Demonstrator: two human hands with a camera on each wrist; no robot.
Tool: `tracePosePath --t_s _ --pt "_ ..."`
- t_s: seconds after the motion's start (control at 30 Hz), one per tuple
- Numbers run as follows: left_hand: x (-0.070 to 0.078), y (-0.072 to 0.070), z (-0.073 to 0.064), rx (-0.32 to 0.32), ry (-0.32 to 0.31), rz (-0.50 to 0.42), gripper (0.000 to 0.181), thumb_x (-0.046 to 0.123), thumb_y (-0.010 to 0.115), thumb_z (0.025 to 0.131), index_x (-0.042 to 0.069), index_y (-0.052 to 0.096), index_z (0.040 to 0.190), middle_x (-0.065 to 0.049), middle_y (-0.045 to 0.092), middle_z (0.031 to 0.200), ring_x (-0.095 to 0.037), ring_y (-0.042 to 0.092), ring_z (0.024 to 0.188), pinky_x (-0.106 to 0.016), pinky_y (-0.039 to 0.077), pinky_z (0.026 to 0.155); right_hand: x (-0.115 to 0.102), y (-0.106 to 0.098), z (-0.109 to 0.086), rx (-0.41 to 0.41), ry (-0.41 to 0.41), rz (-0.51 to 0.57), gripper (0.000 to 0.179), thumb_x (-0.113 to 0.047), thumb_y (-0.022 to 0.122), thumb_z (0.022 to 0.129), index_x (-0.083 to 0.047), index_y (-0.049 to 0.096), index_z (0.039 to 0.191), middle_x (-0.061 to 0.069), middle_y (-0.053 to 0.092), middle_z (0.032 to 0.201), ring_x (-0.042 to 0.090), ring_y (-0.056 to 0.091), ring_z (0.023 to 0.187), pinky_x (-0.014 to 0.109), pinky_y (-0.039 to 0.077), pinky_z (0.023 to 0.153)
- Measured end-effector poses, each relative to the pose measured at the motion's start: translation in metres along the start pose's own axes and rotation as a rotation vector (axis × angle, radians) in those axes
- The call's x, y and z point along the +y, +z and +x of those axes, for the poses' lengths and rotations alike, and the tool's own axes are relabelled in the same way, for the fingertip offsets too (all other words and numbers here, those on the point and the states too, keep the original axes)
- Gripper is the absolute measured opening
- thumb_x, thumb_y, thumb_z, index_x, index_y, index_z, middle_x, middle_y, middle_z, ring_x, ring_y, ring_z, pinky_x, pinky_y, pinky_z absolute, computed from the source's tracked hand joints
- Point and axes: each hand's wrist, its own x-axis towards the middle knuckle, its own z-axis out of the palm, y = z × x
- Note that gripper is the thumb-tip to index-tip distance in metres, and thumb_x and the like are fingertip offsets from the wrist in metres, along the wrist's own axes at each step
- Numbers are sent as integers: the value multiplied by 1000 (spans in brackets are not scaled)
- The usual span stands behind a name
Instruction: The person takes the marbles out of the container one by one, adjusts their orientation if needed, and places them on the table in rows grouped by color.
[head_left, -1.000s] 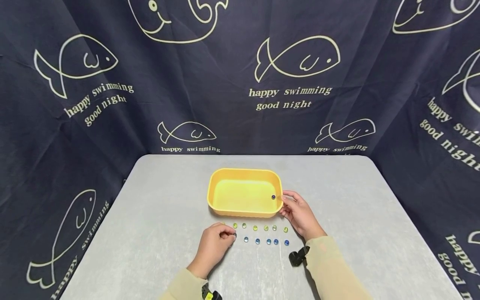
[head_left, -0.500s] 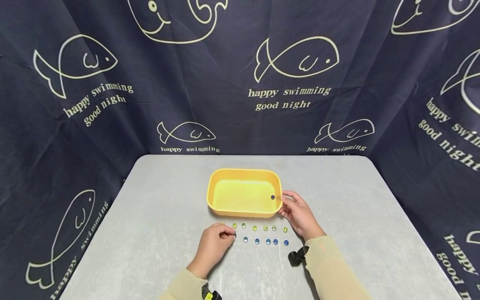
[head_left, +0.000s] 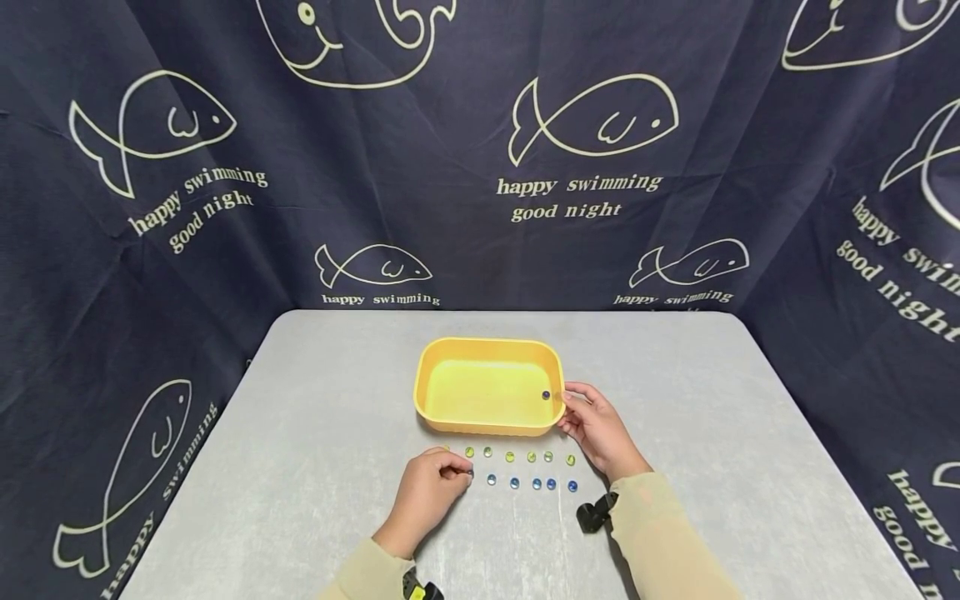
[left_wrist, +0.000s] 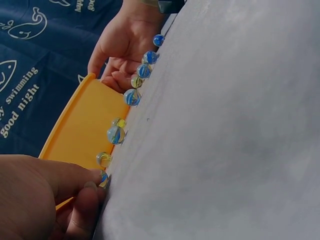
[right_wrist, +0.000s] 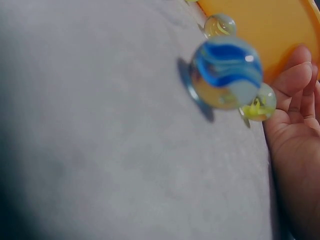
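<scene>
My left hand (head_left: 429,493) pinches a blue-swirled glass marble (left_wrist: 103,179) between thumb and index finger, close to the tabletop. This marble is at the left end of a row of blue marbles (head_left: 514,483). Behind it runs a row of yellow-green marbles (head_left: 510,457), its left end partly hidden by the hand. A yellow rectangular tub (head_left: 489,427) stands beyond both rows. My right hand (head_left: 600,429) holds the tub at its right end, fingers curled against the wall. Inside the tub, near that end, lies one dark blue marble (head_left: 546,395).
The marbles sit on a grey table (head_left: 315,400) with rounded far corners. A dark blue curtain (head_left: 465,167) printed with fish surrounds it. In the right wrist view, a large blue-swirled marble (right_wrist: 227,72) stands in front of a yellow-green one (right_wrist: 258,103).
</scene>
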Motion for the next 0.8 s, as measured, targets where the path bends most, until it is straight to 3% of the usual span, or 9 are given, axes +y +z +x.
tracePosePath --t_s 0.17,0.43,0.6,0.8 --pt "-1 0 0 -7 -2 -15 14 3 84 81 15 79 87 11 62 81 -4 57 70 -24 52 64 -1 0 -1 2 2 -9 43 -17 61 105 2 47 141 8 67 89 14 63 73 25 55 67" --pt "-1 0 -1 14 -61 -130 9 8 84 83 12 80 90 6 65 83 -8 61 72 -25 54 65 -1 0 -3 5 2 -20 44 -19 62 105 2 47 141 8 67 90 15 63 75 25 55 68" --pt "20 -4 -4 2 -55 -205 10 8 82 85 7 80 94 3 67 86 -11 63 70 -26 55 57 0 1 -2 4 3 -11 43 -17 62 105 2 48 140 9 67 90 15 62 74 25 54 67" --pt "58 -6 7 -9 42 -196 12 9 82 87 11 81 98 7 70 86 -8 64 72 -26 56 62 1 0 0 1 -3 -12 45 -19 63 104 2 47 141 9 66 89 15 62 74 25 55 67"
